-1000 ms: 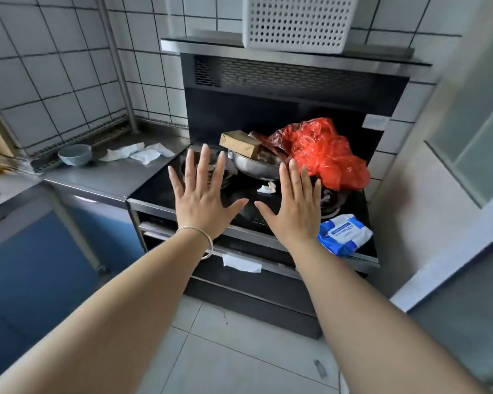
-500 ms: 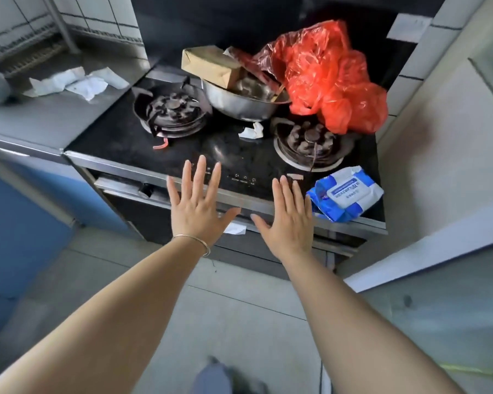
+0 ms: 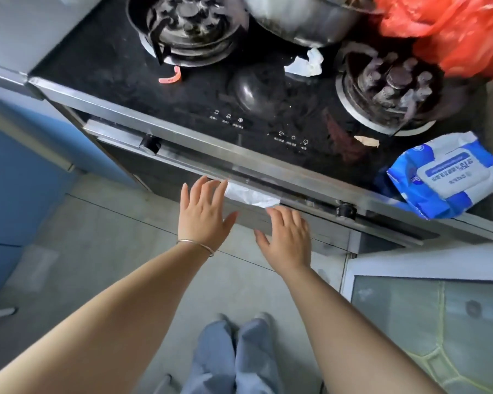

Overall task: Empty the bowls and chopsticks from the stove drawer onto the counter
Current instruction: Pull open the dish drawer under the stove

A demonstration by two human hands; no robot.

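Note:
The stove drawer point(image 3: 160, 177) is a dark front panel under the steel edge of the black stove top point(image 3: 131, 83), and it is shut. A white paper scrap point(image 3: 248, 196) sticks out of its top seam. My left hand point(image 3: 204, 214), with a thin bracelet at the wrist, is spread open with its fingertips at that seam beside the paper. My right hand point(image 3: 286, 237) is spread open just in front of the drawer's face, a little to the right. Neither hand holds anything. No bowls or chopsticks show. The grey counter point(image 3: 17, 27) lies at the upper left.
On the stove top stand two burners point(image 3: 188, 27), a steel pot point(image 3: 302, 21), a red plastic bag point(image 3: 450, 29) and a blue-and-white wipes pack point(image 3: 444, 174). Two black knobs point(image 3: 150, 143) sit on the front rail. A blue cabinet point(image 3: 15, 183) is left; my feet point(image 3: 234, 356) are on the grey floor.
My view has tilted down and closer to the stove. Both open hands have dropped from above the stove top to the drawer front below its edge.

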